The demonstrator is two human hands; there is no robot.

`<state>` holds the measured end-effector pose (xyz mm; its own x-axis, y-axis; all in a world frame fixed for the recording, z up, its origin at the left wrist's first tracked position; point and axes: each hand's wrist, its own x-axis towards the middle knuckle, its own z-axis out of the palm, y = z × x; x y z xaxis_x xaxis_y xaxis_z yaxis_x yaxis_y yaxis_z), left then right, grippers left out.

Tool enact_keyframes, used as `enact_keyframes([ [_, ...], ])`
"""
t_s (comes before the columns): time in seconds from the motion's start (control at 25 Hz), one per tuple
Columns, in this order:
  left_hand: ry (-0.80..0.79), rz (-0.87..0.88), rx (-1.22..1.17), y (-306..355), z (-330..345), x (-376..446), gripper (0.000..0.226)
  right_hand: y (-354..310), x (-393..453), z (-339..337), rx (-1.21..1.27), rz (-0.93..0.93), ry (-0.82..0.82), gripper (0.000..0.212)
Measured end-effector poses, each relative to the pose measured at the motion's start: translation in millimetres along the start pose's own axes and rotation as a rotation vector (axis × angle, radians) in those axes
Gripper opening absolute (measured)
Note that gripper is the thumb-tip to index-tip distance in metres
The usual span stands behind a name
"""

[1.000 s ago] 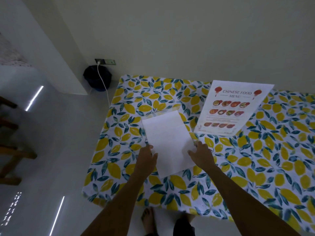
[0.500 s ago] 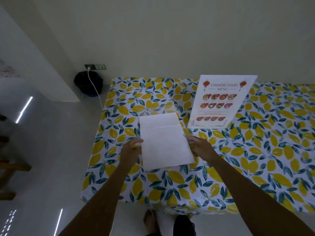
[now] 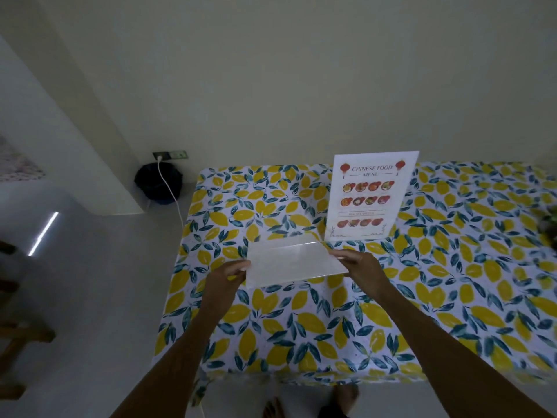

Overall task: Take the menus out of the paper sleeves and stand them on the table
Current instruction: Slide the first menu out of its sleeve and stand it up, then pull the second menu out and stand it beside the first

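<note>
A white sheet in a clear stand hangs just above the lemon-print table, tilted so its blank back faces me. My left hand pinches its left edge and my right hand grips its right edge. Just behind it, a printed "Chinese Food Menu" stands upright on the table, facing me. Whether the held sheet sits in a paper sleeve is unclear.
The table's left edge drops to a pale floor. A dark bin sits by the wall under a socket with a white cable. Wooden furniture shows at the far left. My feet are below the table's front edge.
The white sheet lay flat on the table under both hands; both hands have lifted and tipped it up toward upright. The view has shifted, so the standing menu appears more upright.
</note>
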<state>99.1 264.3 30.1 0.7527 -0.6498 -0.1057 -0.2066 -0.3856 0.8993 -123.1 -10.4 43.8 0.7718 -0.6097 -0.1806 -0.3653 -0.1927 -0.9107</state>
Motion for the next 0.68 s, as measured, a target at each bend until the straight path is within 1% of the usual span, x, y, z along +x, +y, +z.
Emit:
enact_keyframes([
  [0.12,0.026,0.107,0.113,14.7,-6.4,1.5,0.026,-15.2,-6.2,-3.7,-0.098,-0.065,0.050,0.035],
  [0.28,0.126,0.182,0.205,27.5,-13.5,13.1,0.020,-38.0,4.7,-5.3,-0.144,-0.122,0.092,0.016],
  [0.32,0.128,0.191,0.237,30.5,-17.6,18.9,0.021,-43.9,10.4,-5.0,-0.144,-0.127,0.103,0.017],
  [0.36,0.134,0.243,0.280,33.1,-20.6,26.7,0.022,-49.3,17.8,-4.8,-0.147,-0.130,0.117,0.020],
  [0.4,0.109,0.259,0.299,36.2,-21.7,34.5,0.021,-52.8,26.8,-5.1,-0.170,-0.137,0.135,0.022],
  [0.44,0.101,0.314,0.371,35.8,-23.2,44.2,0.018,-56.5,35.5,-5.2,-0.206,-0.145,0.149,0.023],
  [0.48,0.093,0.266,0.375,44.8,-25.9,52.7,0.013,-59.9,44.3,-5.4,-0.233,-0.143,0.160,0.023],
  [0.52,0.141,0.185,0.377,54.7,-26.1,61.4,0.015,-63.2,53.4,-5.5,-0.235,-0.137,0.172,0.023],
  [0.56,0.161,0.136,0.410,59.1,-25.2,70.2,0.023,-66.7,61.6,-5.3,-0.222,-0.130,0.189,0.022],
  [0.6,0.166,0.111,0.392,61.2,-23.6,80.4,0.028,-69.0,69.2,-4.8,-0.212,-0.132,0.208,0.020],
  [0.68,0.158,0.080,0.407,59.7,-23.4,98.6,0.028,-73.3,82.9,-2.1,-0.224,-0.154,0.238,0.020],
])
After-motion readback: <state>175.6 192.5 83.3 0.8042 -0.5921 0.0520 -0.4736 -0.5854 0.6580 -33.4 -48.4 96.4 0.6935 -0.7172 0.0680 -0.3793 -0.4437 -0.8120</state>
